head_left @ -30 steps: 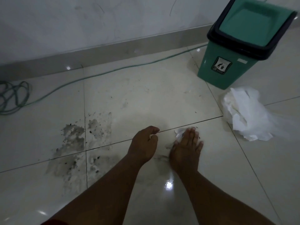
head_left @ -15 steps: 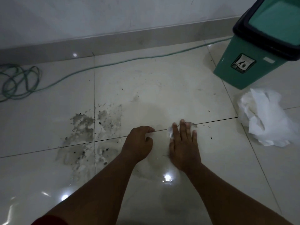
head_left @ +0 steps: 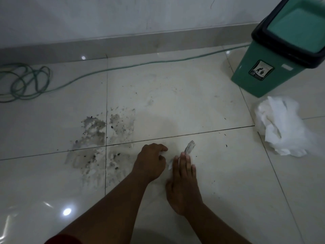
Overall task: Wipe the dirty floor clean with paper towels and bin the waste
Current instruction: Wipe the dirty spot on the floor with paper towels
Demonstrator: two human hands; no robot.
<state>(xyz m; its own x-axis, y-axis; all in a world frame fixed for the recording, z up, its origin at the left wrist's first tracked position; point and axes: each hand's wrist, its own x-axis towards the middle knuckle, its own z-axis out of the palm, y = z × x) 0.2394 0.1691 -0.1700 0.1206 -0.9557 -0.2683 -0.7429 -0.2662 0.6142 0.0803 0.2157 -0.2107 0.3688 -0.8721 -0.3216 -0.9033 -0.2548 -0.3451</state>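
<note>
A grey, gritty dirt patch (head_left: 98, 138) spreads over the glossy white floor tiles where four tiles meet, left of my hands. My right hand (head_left: 182, 180) lies flat with straight fingers pressing a small soiled paper towel (head_left: 189, 147) against the floor; the towel's dirty end sticks out past my fingertips. My left hand (head_left: 151, 162) rests on the floor just left of it, fingers loosely curled, holding nothing. A heap of clean white paper towels (head_left: 281, 127) lies at the right. Behind it stands a green bin (head_left: 274, 64) with a black-rimmed swing lid.
A green cord (head_left: 26, 83) lies coiled at the far left and runs along the grey skirting of the white wall toward the bin. Small dark specks dot the tile right of my hands.
My right hand has drawn back toward me with the soiled towel, so the towel now pokes out past the fingertips. The view has shifted; the left hand stays beside it.
</note>
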